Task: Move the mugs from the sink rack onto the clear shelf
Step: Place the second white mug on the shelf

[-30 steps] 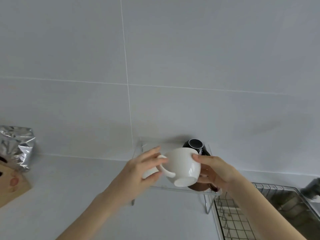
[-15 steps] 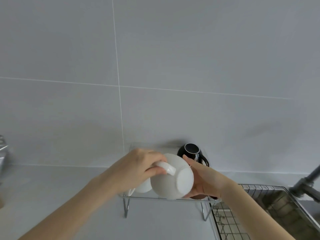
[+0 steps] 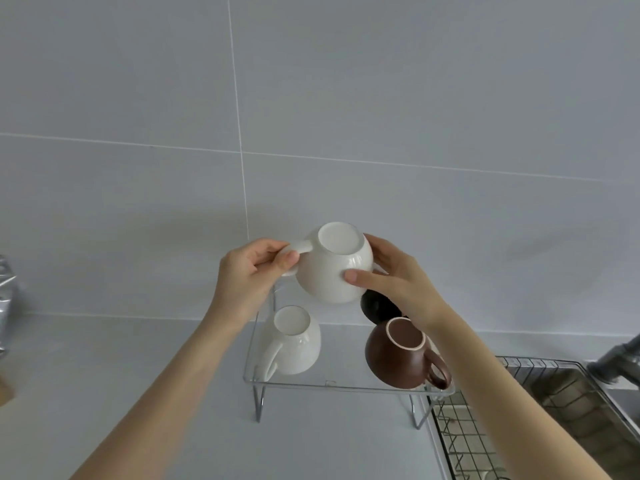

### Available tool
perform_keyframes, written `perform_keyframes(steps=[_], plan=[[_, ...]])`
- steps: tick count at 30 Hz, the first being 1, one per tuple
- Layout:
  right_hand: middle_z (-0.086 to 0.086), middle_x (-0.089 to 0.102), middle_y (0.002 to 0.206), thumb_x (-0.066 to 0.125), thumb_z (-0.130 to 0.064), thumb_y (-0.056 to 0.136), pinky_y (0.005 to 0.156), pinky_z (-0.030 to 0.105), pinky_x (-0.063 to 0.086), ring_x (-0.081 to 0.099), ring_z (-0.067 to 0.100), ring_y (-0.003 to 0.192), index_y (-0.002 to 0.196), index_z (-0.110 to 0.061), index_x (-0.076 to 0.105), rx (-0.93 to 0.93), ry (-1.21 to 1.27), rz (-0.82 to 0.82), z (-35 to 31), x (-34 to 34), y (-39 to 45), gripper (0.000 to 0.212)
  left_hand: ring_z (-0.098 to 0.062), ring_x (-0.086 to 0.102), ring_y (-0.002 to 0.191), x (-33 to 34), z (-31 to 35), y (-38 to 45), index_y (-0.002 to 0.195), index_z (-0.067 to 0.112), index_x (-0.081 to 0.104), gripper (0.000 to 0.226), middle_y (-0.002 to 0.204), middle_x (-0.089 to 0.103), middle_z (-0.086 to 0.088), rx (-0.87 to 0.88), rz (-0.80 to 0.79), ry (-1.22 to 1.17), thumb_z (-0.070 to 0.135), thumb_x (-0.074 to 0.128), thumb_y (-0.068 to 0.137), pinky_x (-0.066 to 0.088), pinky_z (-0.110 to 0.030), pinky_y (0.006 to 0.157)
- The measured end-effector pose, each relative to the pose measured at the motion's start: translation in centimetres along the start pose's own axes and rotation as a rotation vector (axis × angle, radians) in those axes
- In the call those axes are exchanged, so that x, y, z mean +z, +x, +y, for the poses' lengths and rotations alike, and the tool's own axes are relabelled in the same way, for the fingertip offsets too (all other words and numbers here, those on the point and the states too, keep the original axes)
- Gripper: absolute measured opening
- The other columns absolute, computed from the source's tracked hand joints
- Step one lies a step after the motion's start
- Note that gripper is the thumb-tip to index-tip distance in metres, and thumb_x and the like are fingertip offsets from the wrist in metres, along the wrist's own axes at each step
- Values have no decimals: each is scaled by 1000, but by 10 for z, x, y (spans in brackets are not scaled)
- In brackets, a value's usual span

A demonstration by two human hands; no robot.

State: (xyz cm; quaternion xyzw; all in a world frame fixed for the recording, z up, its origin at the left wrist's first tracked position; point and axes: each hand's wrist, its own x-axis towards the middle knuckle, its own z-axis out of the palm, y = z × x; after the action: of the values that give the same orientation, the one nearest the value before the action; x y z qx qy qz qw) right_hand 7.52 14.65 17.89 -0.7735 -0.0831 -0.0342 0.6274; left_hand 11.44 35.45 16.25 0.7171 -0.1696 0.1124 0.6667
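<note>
I hold a white mug [image 3: 334, 268] upside down above the back of the clear shelf [image 3: 346, 384]. My left hand [image 3: 251, 277] pinches its handle and my right hand [image 3: 398, 280] grips its right side. On the shelf a second white mug [image 3: 294, 341] stands upside down at the left. A brown mug [image 3: 401, 355] stands upside down at the right, handle to the right. A black mug [image 3: 375, 304] sits behind it, partly hidden by my right hand.
The wire sink rack [image 3: 485, 427] lies at the lower right, beside the shelf's right legs. A grey faucet [image 3: 620, 362] juts in at the right edge. A silver foil bag [image 3: 7, 306] stands at the far left on the counter. A tiled wall is behind.
The white mug has been turned fully base-up and raised over the shelf's back. My view has tilted down, so the shelf's mugs now show.
</note>
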Motion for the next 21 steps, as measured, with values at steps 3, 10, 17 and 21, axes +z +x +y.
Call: perform_keyframes(steps=[3, 10, 17, 21], plan=[[-3, 66, 119, 80, -17, 66, 99, 28, 46, 60, 9, 111, 120, -20, 56, 15, -74, -5, 17, 2, 29, 59, -3, 66, 76, -6, -23, 18, 91, 5, 68, 14, 85, 71, 1, -35, -22, 3, 11, 64, 79, 50, -10, 72], [0, 67, 110, 79, -14, 68, 100, 34, 47, 62, 15, 109, 102, -36, 58, 106, -197, -178, 63, 13, 83, 45, 3, 65, 68, -18, -98, 33, 85, 6, 69, 8, 66, 73, 19, -177, -30, 77, 9, 64, 79, 47, -6, 66], [-4, 66, 111, 80, -16, 66, 101, 33, 47, 62, 12, 108, 109, -32, 55, 166, -266, -222, 94, 15, 103, 52, 6, 64, 69, -17, -132, 36, 74, 31, 64, 15, 63, 67, 32, -162, -64, 304, 17, 65, 80, 46, -8, 67], [2, 66, 116, 83, -23, 61, 101, 40, 47, 61, 19, 110, 111, -30, 55, 170, -350, -209, 105, 16, 104, 58, 3, 63, 77, -15, -138, 33, 84, 17, 68, 12, 65, 65, 34, -118, -88, 399, 26, 63, 79, 47, -22, 74]])
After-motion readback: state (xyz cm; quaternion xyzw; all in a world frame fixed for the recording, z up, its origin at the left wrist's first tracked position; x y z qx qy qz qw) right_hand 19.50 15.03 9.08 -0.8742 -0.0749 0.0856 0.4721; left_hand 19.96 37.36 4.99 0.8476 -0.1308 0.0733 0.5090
